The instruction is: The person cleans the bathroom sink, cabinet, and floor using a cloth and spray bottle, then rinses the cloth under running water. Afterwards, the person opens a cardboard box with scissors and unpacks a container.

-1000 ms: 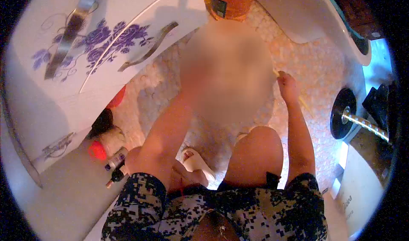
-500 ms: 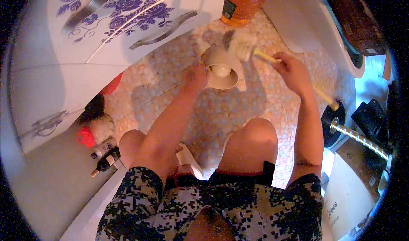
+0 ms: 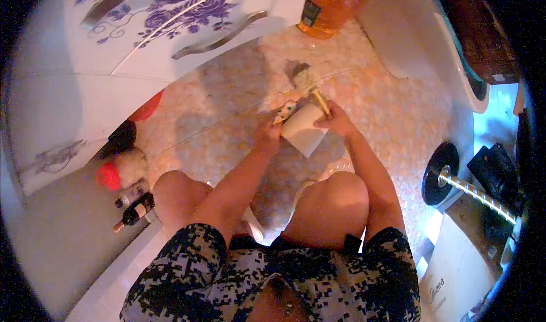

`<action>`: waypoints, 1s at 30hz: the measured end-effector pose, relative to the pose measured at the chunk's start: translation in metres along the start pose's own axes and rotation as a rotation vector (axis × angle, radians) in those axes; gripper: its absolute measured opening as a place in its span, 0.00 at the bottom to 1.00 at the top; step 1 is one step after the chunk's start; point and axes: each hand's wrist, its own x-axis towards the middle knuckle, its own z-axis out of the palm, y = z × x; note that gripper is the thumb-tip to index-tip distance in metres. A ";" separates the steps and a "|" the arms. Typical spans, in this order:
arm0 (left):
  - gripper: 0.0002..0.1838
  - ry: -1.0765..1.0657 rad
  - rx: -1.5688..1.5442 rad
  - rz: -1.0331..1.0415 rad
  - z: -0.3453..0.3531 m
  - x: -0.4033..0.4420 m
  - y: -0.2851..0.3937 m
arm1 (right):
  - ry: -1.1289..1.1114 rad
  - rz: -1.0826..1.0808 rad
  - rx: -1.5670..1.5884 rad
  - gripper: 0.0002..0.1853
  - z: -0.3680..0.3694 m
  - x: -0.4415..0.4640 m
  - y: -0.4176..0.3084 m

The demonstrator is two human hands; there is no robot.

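Note:
Over the floor in the middle, my left hand is closed on the left side of a cream cup-shaped thing, which is tilted. A small piece with dark spots shows beside that hand's fingers; what it belongs to I cannot tell. My right hand is closed around the yellow handle of a brush, and its fingers are close against the cream thing's right edge. The pale brush head points away from me and has a dark tip. The handle's far end is hidden.
A white cabinet with purple flowers stands at left. Below it are a dark bottle and a red-capped container. A large orange bottle stands ahead. At right are a black disc on a metal pole and a Midea box.
The right hand has moved left and nearer, bringing the brush beside the cream cup-shaped thing. That thing has come closer and turned, so its round opening no longer faces me.

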 end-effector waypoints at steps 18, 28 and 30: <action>0.21 0.031 0.288 -0.090 -0.076 0.019 -0.001 | 0.516 -0.278 -1.091 0.17 -0.037 -0.047 -0.051; 0.22 0.060 0.330 -0.013 -0.083 0.022 0.001 | 0.275 0.190 -1.871 0.08 -0.075 -0.069 -0.161; 0.22 0.012 0.284 -0.028 -0.087 0.018 0.014 | 0.174 0.193 -1.960 0.08 -0.077 -0.031 -0.129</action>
